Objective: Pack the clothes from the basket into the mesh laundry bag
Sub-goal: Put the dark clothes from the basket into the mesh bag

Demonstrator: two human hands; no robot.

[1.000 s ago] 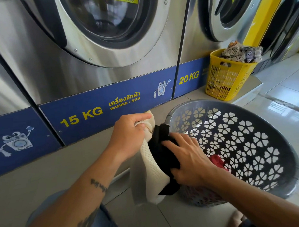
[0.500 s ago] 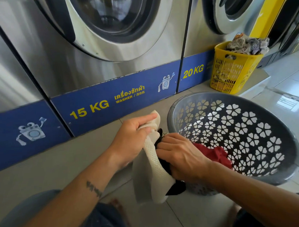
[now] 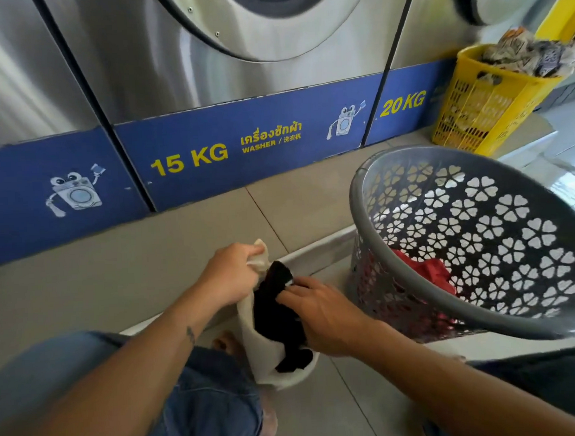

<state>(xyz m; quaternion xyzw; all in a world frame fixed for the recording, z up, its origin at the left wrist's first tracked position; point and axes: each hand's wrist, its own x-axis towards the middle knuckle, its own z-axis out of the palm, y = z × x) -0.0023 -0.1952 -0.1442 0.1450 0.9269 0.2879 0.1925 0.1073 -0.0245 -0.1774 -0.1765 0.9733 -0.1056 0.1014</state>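
Note:
My left hand (image 3: pixel 230 275) grips the top edge of the white mesh laundry bag (image 3: pixel 264 354), which hangs down to the floor between my knees. A black garment (image 3: pixel 277 307) sits in the bag's mouth and trails out at the bottom. My right hand (image 3: pixel 320 312) presses on the black garment with its fingers closed on the cloth. To the right stands the grey basket (image 3: pixel 409 166) with flower-shaped holes, tilted toward me. A red garment (image 3: pixel 430 272) lies inside it.
Steel washers with a blue base panel (image 3: pixel 191 156) run along the back on a raised tiled step (image 3: pixel 149 256). A yellow basket (image 3: pixel 485 107) full of patterned clothes stands at the back right. My jeans-clad knee (image 3: pixel 201 393) is at the lower left.
The bag and both hands have dropped lower and nearer to me. More of the black garment now shows inside the bag's mouth. The view has tipped down.

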